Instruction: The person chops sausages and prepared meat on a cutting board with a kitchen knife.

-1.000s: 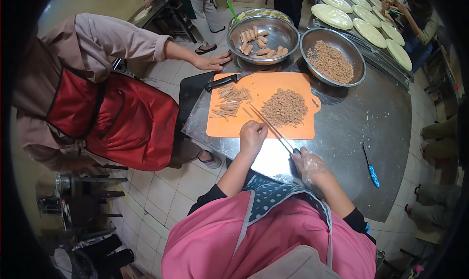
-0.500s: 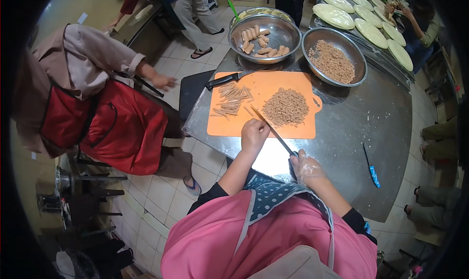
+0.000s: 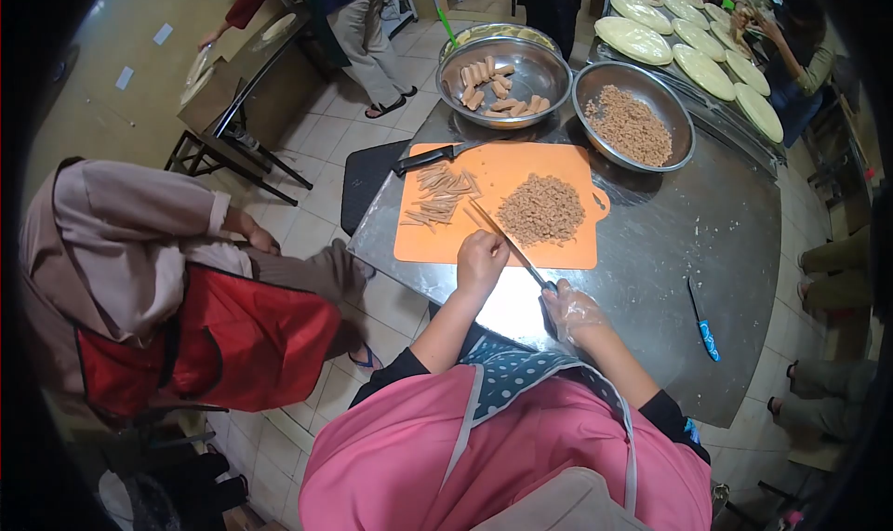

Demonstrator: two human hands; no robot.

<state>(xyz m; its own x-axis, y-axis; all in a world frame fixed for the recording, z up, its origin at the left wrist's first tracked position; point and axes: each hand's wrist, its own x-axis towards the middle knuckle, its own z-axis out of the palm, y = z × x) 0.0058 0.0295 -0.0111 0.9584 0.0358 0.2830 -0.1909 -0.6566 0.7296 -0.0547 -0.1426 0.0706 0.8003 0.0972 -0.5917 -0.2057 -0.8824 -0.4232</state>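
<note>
Someone in a red apron [image 3: 270, 336] has sunk lower. The right hand [image 3: 572, 310] clasps the knife [image 3: 526, 259], blade reaching ahead over the orange board [image 3: 437, 247]; the left hand [image 3: 482, 259] bunches beside it, contents hidden.

Orange board [image 3: 495, 243]: flat, handle hole right. Thin pale-brown strips [image 3: 440, 195]: loose pile, board's left. Diced pieces [image 3: 542, 209]: heaped, board's right. Knife [image 3: 522, 257]: slim, slanting across near edge.
</note>
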